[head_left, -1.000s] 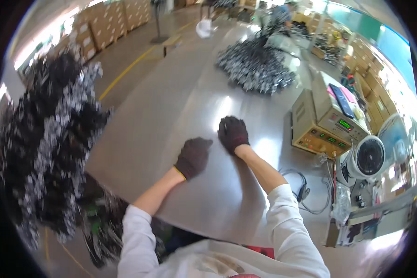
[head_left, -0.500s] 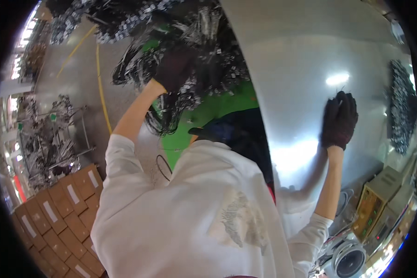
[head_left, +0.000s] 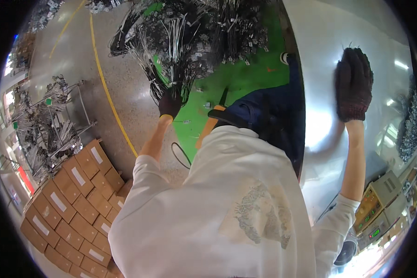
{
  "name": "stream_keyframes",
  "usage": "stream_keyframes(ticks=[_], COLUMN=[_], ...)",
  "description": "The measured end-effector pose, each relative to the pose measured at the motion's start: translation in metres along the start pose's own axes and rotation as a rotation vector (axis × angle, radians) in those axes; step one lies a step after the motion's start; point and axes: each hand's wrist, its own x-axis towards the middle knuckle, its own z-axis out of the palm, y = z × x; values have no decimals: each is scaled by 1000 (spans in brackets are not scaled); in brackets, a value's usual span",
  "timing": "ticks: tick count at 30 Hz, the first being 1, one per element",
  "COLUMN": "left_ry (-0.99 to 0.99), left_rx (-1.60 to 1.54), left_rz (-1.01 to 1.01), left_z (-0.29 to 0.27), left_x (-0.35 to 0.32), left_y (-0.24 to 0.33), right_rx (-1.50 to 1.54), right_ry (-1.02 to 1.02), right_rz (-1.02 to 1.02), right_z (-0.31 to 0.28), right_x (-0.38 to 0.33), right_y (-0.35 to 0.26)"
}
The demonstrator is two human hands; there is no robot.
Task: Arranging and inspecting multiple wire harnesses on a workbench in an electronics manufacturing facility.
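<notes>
My left hand (head_left: 170, 104), in a dark glove, is low at the left, closed around the near end of a bundle of thin black and silvery wires (head_left: 175, 51). The wires fan out upward from it toward a larger heap of cables with small connectors (head_left: 208, 53). My right hand (head_left: 354, 85), also in a dark glove, lies flat on the shiny metal tabletop (head_left: 319, 60) with its fingers stretched out and close together. A few thin strands show just past its fingertips; what they belong to, I cannot tell.
Green flooring (head_left: 245, 78) lies under the heap. Stacked cardboard boxes (head_left: 78, 204) stand at the lower left, below a rack of hanging cables (head_left: 46, 125). Boxy instruments with displays (head_left: 375, 199) sit at the lower right. More cables (head_left: 408, 125) are at the far right.
My left hand has drawn back toward me out of the heap, bringing wires along. My right hand stays flat on the tabletop. The whole view has shifted.
</notes>
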Motion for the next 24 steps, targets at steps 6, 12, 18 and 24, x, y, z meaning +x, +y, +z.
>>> stream_keyframes(ticks=[6, 12, 18, 24], left_ry=[-147, -54, -529, -546], left_rx=[22, 93, 204, 266], left_rz=[-170, -228, -22, 430], left_z=[33, 49, 70, 124], left_x=[39, 48, 53, 46], left_y=[-3, -20, -25, 6], right_rx=[16, 77, 22, -29], right_ry=[-27, 8, -14, -16], right_rz=[29, 30, -10, -53], right_z=[0, 4, 5, 5], right_x=[-1, -2, -3, -2], right_y=[-1, -2, 2, 5])
